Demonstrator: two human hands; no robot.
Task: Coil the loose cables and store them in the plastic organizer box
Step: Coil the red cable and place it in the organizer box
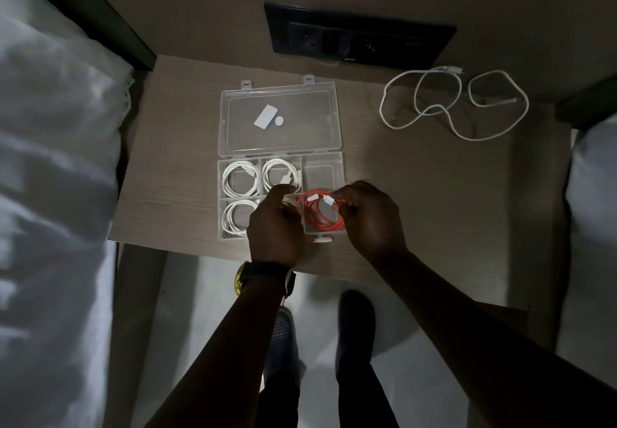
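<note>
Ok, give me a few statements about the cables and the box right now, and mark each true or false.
1. The organizer box lid is open. True.
2. Both hands, the left hand and the right hand, hold the red cable. True.
3. The red cable lies stretched out straight. False: it is coiled.
4. No cable remains outside the box. False: a loose white cable lies on the table.
5. Three compartments show coiled white cables. True.

Four white cables (241,180), one red cable (320,215), one organizer box (323,168), two hands (274,224)
</note>
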